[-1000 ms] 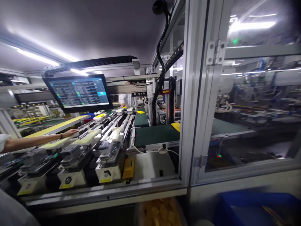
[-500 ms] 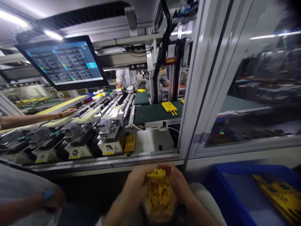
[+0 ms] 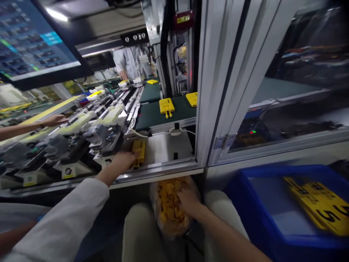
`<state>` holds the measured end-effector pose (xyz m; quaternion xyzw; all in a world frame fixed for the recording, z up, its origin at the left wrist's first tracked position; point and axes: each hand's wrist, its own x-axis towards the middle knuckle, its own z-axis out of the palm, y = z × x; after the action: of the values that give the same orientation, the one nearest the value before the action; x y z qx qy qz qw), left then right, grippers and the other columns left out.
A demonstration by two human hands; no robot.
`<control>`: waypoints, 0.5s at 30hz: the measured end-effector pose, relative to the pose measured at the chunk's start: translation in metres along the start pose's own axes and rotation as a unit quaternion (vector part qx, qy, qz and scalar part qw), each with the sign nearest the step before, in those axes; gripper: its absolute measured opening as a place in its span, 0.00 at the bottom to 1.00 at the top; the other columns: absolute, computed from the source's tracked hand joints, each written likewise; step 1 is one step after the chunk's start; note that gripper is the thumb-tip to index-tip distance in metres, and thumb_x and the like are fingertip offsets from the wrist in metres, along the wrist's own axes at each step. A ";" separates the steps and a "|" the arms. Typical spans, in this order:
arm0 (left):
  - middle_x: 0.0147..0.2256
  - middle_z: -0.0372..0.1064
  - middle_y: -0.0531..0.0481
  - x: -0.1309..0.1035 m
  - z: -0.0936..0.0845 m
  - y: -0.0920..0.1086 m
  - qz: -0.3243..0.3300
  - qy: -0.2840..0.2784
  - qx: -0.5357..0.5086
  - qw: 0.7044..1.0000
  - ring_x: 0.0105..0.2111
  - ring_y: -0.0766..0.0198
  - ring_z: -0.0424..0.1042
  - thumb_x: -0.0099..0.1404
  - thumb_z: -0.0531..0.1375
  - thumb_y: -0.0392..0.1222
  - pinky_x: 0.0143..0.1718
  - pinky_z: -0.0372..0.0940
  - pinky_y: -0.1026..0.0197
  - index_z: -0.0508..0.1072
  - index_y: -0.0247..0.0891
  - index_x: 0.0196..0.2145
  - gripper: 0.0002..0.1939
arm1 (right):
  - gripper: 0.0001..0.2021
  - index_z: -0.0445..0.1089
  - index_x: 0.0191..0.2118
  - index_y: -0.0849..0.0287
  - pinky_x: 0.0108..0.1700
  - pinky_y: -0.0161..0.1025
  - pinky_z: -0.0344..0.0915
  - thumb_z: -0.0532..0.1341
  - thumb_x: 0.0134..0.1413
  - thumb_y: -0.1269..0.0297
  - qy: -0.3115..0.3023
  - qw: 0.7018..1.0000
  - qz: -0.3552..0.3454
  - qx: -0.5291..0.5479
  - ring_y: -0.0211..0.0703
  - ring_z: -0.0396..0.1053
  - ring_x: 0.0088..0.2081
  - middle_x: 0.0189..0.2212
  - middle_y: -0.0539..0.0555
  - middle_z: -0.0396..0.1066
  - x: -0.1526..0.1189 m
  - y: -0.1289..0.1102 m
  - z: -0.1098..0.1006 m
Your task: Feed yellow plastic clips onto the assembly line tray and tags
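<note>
My left hand (image 3: 124,161) reaches over the bench edge, its fingers closed at the lower left side of a yellow power bank (image 3: 140,151). That power bank lies on a flat metal plate (image 3: 160,145). Lower down, between my knees, a clear plastic bag (image 3: 174,227) stands full of small yellow pieces (image 3: 167,198). My right hand (image 3: 188,202) dips into the bag's top from the right. Its fingertips are blurred among the pieces, so I cannot see whether they hold one.
Yellow power banks (image 3: 167,105) with short cables lie on a green conveyor (image 3: 148,120). Rows of fixtures (image 3: 95,134) stand on the left, where another person's arm (image 3: 51,120) reaches in. At the right is a blue bin (image 3: 261,218) holding yellow flat units (image 3: 321,203). A metal post (image 3: 218,80) rises near the middle.
Both hands were together above the bag around a yellow piece. My left hand has moved up and left to the power bank; my right hand has gone into the bag. The view has shifted.
</note>
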<state>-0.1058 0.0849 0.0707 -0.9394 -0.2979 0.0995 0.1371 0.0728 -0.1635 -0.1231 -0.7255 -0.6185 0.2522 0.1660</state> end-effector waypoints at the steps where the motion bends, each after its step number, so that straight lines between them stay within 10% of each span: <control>1: 0.35 0.78 0.36 0.001 -0.004 0.005 0.005 -0.017 0.006 1.000 0.33 0.50 0.77 0.62 0.55 0.28 0.35 0.67 0.55 0.77 0.35 0.44 0.15 | 0.15 0.79 0.44 0.66 0.57 0.56 0.62 0.62 0.51 0.69 -0.001 1.000 0.003 -0.010 0.65 0.71 0.53 0.45 0.69 0.78 0.001 -0.003 0.002; 9: 0.39 0.76 0.40 0.066 -0.112 0.061 0.121 0.243 -0.037 0.962 0.43 0.54 0.73 0.74 0.51 0.51 0.49 0.64 0.52 0.77 0.37 0.40 0.19 | 0.19 0.79 0.48 0.64 0.58 0.56 0.65 0.54 0.56 0.75 -0.008 0.997 0.039 -0.059 0.64 0.72 0.55 0.48 0.67 0.78 0.014 -0.009 0.031; 15: 0.59 0.67 0.35 0.157 -0.147 0.073 0.033 0.197 -0.149 0.968 0.55 0.47 0.69 0.72 0.51 0.58 0.55 0.62 0.49 0.63 0.33 0.60 0.29 | 0.20 0.77 0.52 0.58 0.57 0.60 0.66 0.55 0.58 0.72 -0.004 0.996 0.059 -0.067 0.65 0.72 0.56 0.51 0.66 0.78 0.015 -0.006 0.036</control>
<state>0.0985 0.0907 0.1696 -0.9597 -0.2452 -0.1285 0.0482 0.0491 -0.1499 -0.1514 -0.7692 -0.5907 0.2224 0.0994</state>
